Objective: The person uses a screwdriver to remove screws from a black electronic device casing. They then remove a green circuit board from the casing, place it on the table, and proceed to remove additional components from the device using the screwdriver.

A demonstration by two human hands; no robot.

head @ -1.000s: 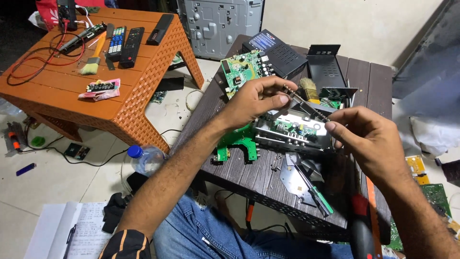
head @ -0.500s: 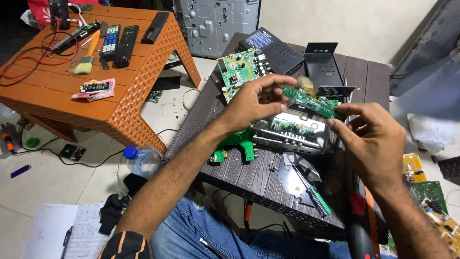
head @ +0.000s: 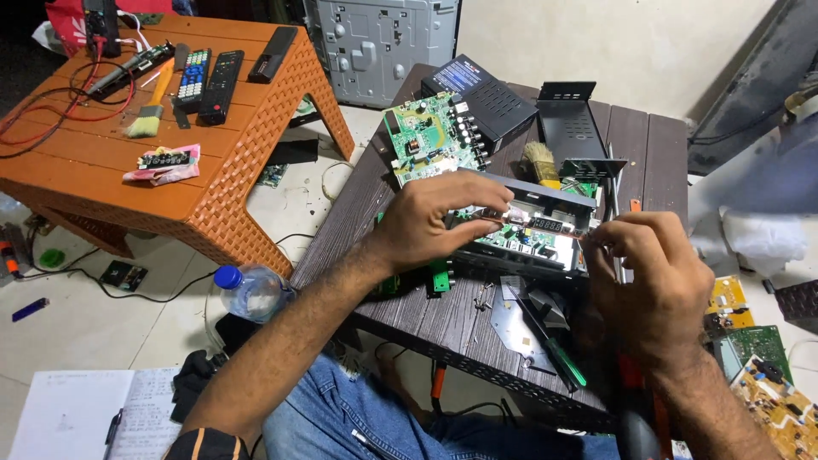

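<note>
Circuit board point(head: 430, 136) crowding the hands point(head: 443, 221)

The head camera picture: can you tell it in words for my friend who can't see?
A person's left hand and right hand hold a narrow display circuit board over an opened black set-top box on a dark table. Remote controls lie on an orange table nearby.

Counts: 2 hands, left hand point(head: 434, 221) and right hand point(head: 652, 273), both on 1 narrow display board point(head: 545, 223). 2 tables: orange table point(head: 102, 183), dark table point(head: 639, 145). 3 remotes on the orange one, e.g. point(head: 223, 85). 1 brush point(head: 149, 115). 1 water bottle point(head: 247, 291). 1 green-handled screwdriver point(head: 558, 353). 1 notebook point(head: 85, 413) with 1 pen point(head: 113, 426). 1 large green circuit board point(head: 430, 136) on the dark table.
</note>
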